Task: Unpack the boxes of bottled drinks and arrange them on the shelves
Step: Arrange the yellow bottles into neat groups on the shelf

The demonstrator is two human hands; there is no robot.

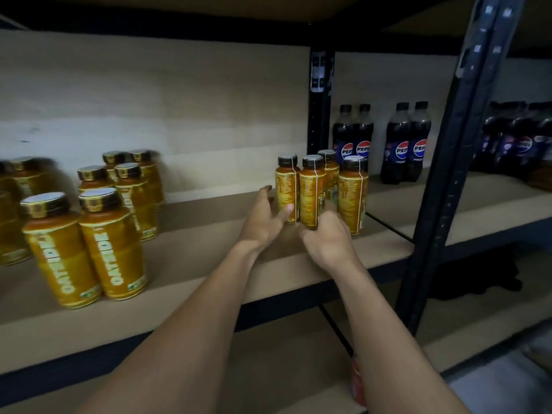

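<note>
A cluster of four small yellow-sleeved plastic bottles with black caps [321, 189] stands upright at the right end of the pale brown fibreboard shelf [191, 264], the bottles just beside one another. The left hand [263, 222] is loose and spread, its fingers reaching forward along the left flank of the cluster and its thumb touching the leftmost bottle low on the sleeve. The right hand [325, 239] is curled low around the front bottle [312, 195], with a fingertip tucked into the gap on its right.

These bottles look full, so each is probably dense for its size yet easy for one hand. The walls appear stiff and not likely to dent or break. The glossy printed sleeve is the slippery part — a low grip near the base steers well for sliding, but for lifting, the waist below the rounded shoulder seems the surer hold. Being narrow and tall, they may tip into each other if pushed high up.

The caps are ribbed and dark with pale flat tops, and a thin light line runs down each sleeve. Well apart to the left stands a group of matching yellow bottles lettered OATSIDE [110, 243], blurred at the edge. In the next bay, past a black perforated steel upright [321, 115], are dark cola bottles with blue Pepsi labels [401, 144] — taller, with waisted bodies.
</note>
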